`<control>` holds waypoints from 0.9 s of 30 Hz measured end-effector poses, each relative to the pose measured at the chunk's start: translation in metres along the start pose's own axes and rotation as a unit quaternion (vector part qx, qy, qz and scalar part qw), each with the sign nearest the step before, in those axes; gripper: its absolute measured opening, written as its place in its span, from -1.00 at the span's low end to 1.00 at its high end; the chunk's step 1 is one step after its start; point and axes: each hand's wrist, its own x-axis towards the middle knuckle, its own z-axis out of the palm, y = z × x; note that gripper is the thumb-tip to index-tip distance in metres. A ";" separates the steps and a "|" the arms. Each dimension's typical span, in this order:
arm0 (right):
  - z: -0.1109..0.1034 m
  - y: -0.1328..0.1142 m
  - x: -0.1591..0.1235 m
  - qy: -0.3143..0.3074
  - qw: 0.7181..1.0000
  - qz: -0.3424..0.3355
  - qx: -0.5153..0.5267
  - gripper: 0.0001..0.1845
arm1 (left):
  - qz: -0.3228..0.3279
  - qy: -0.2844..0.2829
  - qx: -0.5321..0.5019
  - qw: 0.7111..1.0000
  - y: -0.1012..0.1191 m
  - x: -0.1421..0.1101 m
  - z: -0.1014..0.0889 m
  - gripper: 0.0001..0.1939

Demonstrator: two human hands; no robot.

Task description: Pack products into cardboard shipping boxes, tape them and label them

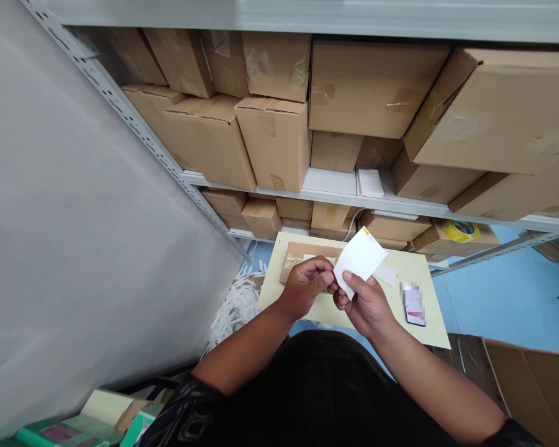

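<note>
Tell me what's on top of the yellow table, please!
On the table: a phone, a white slip and some brown cardboard. The left hand, right hand and white sheet cover part, so I can't see what's under them.

Below the bare hands (307, 287), a black top (328, 388); its short left sleeve (186, 403) bears a paler outlined marking (198, 426), both forearms (245, 347) uncovered
</note>
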 end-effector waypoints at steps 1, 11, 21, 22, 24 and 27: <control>0.000 0.000 0.000 0.002 1.000 -0.005 -0.003 -0.69 | 0.005 0.000 -0.002 1.000 0.001 0.000 0.000 -0.60; 0.004 0.004 -0.006 0.008 1.000 0.002 -0.012 -0.66 | -0.004 0.008 -0.017 1.000 -0.002 -0.003 -0.001 -0.57; 0.005 0.005 -0.007 0.010 1.000 0.014 -0.004 -0.67 | -0.002 0.010 -0.023 1.000 -0.002 -0.005 -0.003 -0.58; 0.004 0.005 -0.007 0.008 1.000 0.013 -0.007 -0.67 | -0.002 0.010 -0.023 1.000 -0.002 -0.005 -0.003 -0.58; 0.004 0.005 -0.006 0.006 1.000 0.010 -0.013 -0.67 | 0.000 0.006 -0.023 1.000 -0.002 -0.005 -0.005 -0.61; 0.003 0.005 -0.006 0.007 1.000 0.012 -0.019 -0.66 | 0.005 -0.007 -0.014 1.000 0.000 -0.005 -0.007 -0.68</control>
